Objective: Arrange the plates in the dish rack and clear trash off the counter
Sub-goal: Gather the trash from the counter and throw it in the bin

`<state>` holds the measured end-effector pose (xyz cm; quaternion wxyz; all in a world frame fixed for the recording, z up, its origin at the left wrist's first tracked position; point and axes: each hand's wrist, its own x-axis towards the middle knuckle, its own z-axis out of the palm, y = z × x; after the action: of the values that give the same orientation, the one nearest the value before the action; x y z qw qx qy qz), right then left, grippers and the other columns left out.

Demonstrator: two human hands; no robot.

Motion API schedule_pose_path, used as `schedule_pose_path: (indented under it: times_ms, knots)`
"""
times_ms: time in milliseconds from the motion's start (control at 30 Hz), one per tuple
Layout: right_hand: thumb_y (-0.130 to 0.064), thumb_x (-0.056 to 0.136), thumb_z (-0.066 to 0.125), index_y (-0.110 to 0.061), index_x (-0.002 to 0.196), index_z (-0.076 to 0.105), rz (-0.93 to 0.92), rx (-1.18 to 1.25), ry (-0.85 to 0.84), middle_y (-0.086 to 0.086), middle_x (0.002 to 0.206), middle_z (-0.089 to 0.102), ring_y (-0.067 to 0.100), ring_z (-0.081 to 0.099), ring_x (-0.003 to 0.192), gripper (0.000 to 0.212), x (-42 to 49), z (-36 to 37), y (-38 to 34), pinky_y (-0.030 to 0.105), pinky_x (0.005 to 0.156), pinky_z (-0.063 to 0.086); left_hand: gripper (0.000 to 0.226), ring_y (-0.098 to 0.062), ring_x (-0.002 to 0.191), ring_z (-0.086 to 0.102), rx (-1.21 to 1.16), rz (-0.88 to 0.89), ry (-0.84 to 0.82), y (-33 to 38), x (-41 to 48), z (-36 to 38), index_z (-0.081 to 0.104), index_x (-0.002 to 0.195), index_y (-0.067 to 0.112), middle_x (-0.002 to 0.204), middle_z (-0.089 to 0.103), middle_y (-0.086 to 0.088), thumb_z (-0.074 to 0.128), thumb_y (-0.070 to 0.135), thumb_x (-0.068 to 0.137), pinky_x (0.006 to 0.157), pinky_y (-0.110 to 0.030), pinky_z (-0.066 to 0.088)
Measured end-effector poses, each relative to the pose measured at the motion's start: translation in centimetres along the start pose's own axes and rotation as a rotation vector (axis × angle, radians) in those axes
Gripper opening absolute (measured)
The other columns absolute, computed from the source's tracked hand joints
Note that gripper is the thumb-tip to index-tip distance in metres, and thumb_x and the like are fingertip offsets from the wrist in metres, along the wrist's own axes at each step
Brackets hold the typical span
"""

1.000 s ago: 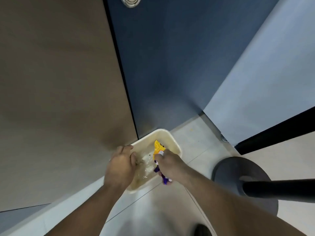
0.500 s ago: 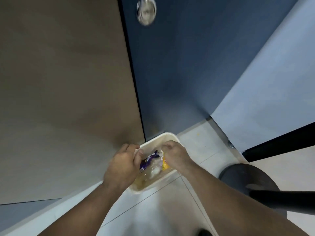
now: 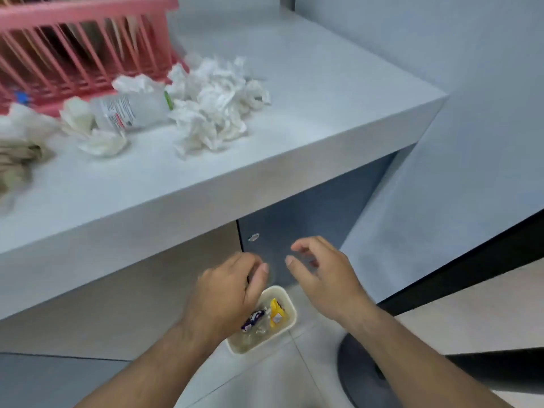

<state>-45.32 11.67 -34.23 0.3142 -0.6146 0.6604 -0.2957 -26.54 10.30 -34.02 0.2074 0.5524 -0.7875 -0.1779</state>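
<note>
1. Left hand [image 3: 229, 293]: lower centre, over the bin [image 3: 291, 307]; fingers loosely curled, nothing in them.
2. Right hand [image 3: 323, 278]: just right of it; fingers spread and slack, empty.
3. Bin: on the floor under the desk [image 3: 323, 83]; holds a yellow wrapper [image 3: 276, 313] and a purple wrapper [image 3: 253, 318].
4. Trash on the desk, upper left: tissues [image 3: 212, 104] in a heap, a bottle [image 3: 132, 108] lying on its side among them, brown paper [image 3: 14, 160] at the left edge.
5. Rack [image 3: 73, 48]: top left, touching the tissues; plates inside are too blurred to count.

Step in hand, as judged: fetch the next load. Use both hands to gather the tissue heap into 1 tight wad so that no scraps drop. Take the bottle separately, and keep clear of the rack.
</note>
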Motion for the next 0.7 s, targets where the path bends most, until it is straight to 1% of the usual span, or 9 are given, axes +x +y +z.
schedule_pose_path:
  times_ms: [67, 133, 233, 300, 367, 500, 700]
  knots:
    - [-0.039, 0.094, 0.057, -0.033, 0.110, 0.058, -0.045, -0.005, 0.011, -0.025, 0.107, 0.055, -0.005, 0.052, 0.103, 0.017, -0.2, -3.7, -3.5, 0.019, 0.087, 0.046, 0.030, -0.004, 0.063, 0.053, -0.007, 0.021, 0.055, 3.0, 0.9, -4.1, 0.057, 0.085, 0.032, 0.075, 0.055, 0.019, 0.034, 0.052, 0.090, 0.058, -0.023, 0.043]
    - [-0.035, 0.093, 0.059, -0.030, 0.108, 0.061, -0.098, -0.008, 0.061, -0.023, 0.103, 0.056, -0.005, 0.052, 0.100, 0.015, -0.3, -7.0, -6.2, 0.015, 0.083, 0.045, 0.028, 0.000, 0.064, 0.051, -0.034, 0.047, 0.111, 5.7, 1.7, -7.6, 0.057, 0.086, 0.034, 0.074, 0.054, 0.021, 0.036, 0.050, 0.090, 0.057, -0.018, 0.041]
    - [-0.030, 0.094, 0.060, -0.025, 0.105, 0.062, -0.158, -0.030, 0.101, -0.017, 0.100, 0.057, -0.001, 0.054, 0.094, 0.012, 0.0, -11.3, -9.8, 0.014, 0.079, 0.045, 0.031, -0.004, 0.067, 0.052, -0.050, 0.069, 0.192, 9.0, 2.8, -12.0, 0.060, 0.086, 0.032, 0.078, 0.059, 0.017, 0.035, 0.050, 0.089, 0.059, -0.025, 0.045]
    - [-0.030, 0.095, 0.058, -0.025, 0.106, 0.061, -0.195, -0.059, 0.099, -0.017, 0.101, 0.057, -0.001, 0.054, 0.094, 0.013, 0.5, -13.5, -11.8, 0.013, 0.080, 0.045, 0.033, -0.006, 0.070, 0.054, -0.065, 0.061, 0.254, 10.7, 3.4, -14.3, 0.062, 0.088, 0.030, 0.082, 0.061, 0.016, 0.036, 0.050, 0.089, 0.062, -0.024, 0.045]
    - [-0.029, 0.096, 0.055, -0.025, 0.109, 0.060, -0.236, -0.086, 0.099, -0.018, 0.103, 0.057, -0.001, 0.054, 0.095, 0.015, 0.8, -15.4, -13.6, 0.015, 0.082, 0.046, 0.027, -0.006, 0.072, 0.054, -0.052, 0.064, 0.328, 11.9, 3.9, -16.2, 0.063, 0.089, 0.028, 0.085, 0.062, 0.016, 0.041, 0.045, 0.091, 0.063, -0.024, 0.045]
    - [-0.030, 0.098, 0.051, -0.024, 0.113, 0.059, -0.271, -0.158, 0.075, -0.018, 0.105, 0.056, -0.001, 0.052, 0.096, 0.018, 1.8, -16.8, -15.3, 0.015, 0.085, 0.043, 0.017, -0.006, 0.065, 0.056, -0.030, 0.031, 0.374, 12.7, 4.7, -18.2, 0.062, 0.093, 0.029, 0.086, 0.060, 0.018, 0.048, 0.038, 0.094, 0.063, -0.020, 0.040]
    - [-0.029, 0.098, 0.051, -0.023, 0.118, 0.059, -0.269, -0.221, 0.045, -0.017, 0.108, 0.056, 0.003, 0.052, 0.100, 0.022, 4.8, -16.6, -17.4, 0.020, 0.089, 0.044, 0.015, -0.006, 0.067, 0.054, 0.021, 0.012, 0.390, 10.9, 6.2, -20.6, 0.062, 0.097, 0.027, 0.092, 0.061, 0.016, 0.049, 0.035, 0.094, 0.066, -0.026, 0.044]
